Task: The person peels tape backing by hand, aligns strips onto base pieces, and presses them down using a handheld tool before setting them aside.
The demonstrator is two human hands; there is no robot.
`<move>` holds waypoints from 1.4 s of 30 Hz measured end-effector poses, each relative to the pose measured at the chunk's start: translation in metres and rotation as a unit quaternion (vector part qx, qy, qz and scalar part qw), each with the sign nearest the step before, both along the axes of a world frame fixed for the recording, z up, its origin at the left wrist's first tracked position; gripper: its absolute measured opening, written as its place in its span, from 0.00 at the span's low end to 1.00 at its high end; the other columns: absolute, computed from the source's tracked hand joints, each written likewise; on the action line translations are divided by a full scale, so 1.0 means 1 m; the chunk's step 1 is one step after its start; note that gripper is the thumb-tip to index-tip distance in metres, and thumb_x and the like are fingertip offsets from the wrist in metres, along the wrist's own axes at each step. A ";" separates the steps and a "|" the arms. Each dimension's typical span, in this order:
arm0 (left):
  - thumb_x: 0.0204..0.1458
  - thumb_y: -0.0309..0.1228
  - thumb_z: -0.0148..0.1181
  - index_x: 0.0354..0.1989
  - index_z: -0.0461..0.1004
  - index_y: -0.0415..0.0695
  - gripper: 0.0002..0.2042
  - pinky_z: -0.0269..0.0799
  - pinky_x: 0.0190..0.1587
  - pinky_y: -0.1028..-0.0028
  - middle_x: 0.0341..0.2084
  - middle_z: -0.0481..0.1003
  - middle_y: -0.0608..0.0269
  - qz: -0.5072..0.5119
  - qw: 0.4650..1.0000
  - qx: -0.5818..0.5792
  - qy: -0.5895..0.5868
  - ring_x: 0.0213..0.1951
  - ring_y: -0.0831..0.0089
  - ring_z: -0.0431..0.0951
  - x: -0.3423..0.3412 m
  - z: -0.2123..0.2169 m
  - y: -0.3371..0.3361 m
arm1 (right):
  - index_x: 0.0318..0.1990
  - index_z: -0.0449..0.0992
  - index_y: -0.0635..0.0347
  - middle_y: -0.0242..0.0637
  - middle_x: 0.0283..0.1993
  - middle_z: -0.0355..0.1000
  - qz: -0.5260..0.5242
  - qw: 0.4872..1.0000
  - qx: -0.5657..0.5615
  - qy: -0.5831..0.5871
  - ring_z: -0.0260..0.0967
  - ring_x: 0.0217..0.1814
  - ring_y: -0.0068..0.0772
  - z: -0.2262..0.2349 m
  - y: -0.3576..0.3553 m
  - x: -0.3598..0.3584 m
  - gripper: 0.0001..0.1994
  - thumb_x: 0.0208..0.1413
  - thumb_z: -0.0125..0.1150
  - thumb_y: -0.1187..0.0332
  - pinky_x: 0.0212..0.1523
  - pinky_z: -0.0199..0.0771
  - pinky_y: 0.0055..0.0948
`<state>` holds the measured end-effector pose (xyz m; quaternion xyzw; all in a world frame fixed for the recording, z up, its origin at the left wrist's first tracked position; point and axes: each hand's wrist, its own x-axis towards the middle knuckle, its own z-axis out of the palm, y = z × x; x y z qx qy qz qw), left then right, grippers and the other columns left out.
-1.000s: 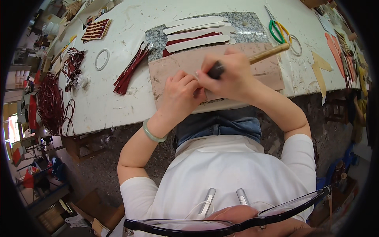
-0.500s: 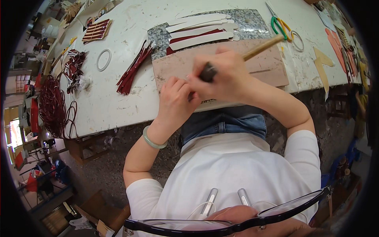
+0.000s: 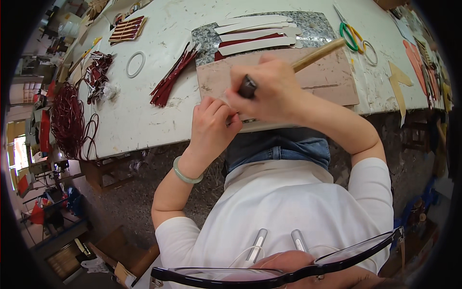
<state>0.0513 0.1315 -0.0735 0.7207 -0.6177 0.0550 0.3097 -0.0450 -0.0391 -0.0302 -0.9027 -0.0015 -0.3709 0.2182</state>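
My right hand (image 3: 269, 89) is wrapped round a hammer (image 3: 318, 55), close to its dark head. The pale wooden handle sticks out to the upper right. Beside it, my left hand (image 3: 211, 120) is closed, thumb against fingers, and meets the right fingertips at the near edge of a pinkish-brown board (image 3: 284, 72). Whatever the left fingers pinch is hidden. Behind the board, white and dark red strips (image 3: 257, 44) lie on a speckled stone slab (image 3: 315, 26).
To the left lie a bundle of dark red strips (image 3: 174, 77), a pale ring (image 3: 135, 64) and a coil of dark red cord (image 3: 67, 120). Scissors (image 3: 350, 36) with green and yellow handles, another ring (image 3: 370, 54) and a tan angled piece (image 3: 398, 86) are at the right.
The view has shifted slightly, so the table's things sit a little farther right. Both hands stay together at the board's edge, and the hammer remains in my right hand.
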 end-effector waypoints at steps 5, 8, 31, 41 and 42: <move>0.37 0.22 0.67 0.26 0.76 0.47 0.08 0.65 0.36 0.66 0.26 0.75 0.69 0.009 1.000 0.005 0.020 0.35 0.66 0.74 0.002 -0.004 0.013 | 0.23 0.69 0.47 0.26 0.13 0.65 0.011 1.000 0.021 0.006 0.62 0.14 0.37 -0.007 0.002 0.006 0.12 0.47 0.70 0.63 0.28 0.62 0.30; 0.37 0.21 0.67 0.25 0.76 0.46 0.08 0.66 0.37 0.65 0.26 0.74 0.69 0.016 0.999 0.003 0.034 0.35 0.65 0.74 0.003 0.002 0.016 | 0.23 0.70 0.47 0.27 0.13 0.65 0.019 1.000 0.015 0.000 0.62 0.14 0.37 -0.003 0.013 0.008 0.11 0.46 0.70 0.64 0.27 0.63 0.31; 0.38 0.22 0.70 0.27 0.79 0.47 0.07 0.68 0.42 0.67 0.29 0.76 0.69 0.137 0.986 -0.048 0.084 0.37 0.64 0.73 -0.012 -0.016 0.049 | 0.23 0.70 0.47 0.27 0.15 0.67 0.100 0.995 0.028 -0.004 0.64 0.16 0.36 0.003 0.038 0.016 0.11 0.45 0.70 0.65 0.27 0.63 0.32; 0.54 0.27 0.62 0.43 0.79 0.41 0.09 0.69 0.47 0.66 0.41 0.77 0.58 0.261 0.921 -0.100 0.272 0.43 0.62 0.75 0.006 0.006 0.053 | 0.24 0.72 0.47 0.27 0.16 0.69 0.122 0.990 0.073 -0.006 0.65 0.16 0.38 -0.008 0.046 0.022 0.10 0.46 0.71 0.64 0.28 0.64 0.32; 0.54 0.27 0.62 0.43 0.79 0.41 0.09 0.69 0.47 0.66 0.41 0.77 0.58 0.256 0.923 -0.103 0.270 0.43 0.62 0.75 0.003 0.004 0.047 | 0.24 0.72 0.47 0.27 0.16 0.69 0.118 0.991 0.069 -0.010 0.65 0.16 0.38 -0.011 0.041 0.022 0.10 0.46 0.71 0.64 0.28 0.64 0.33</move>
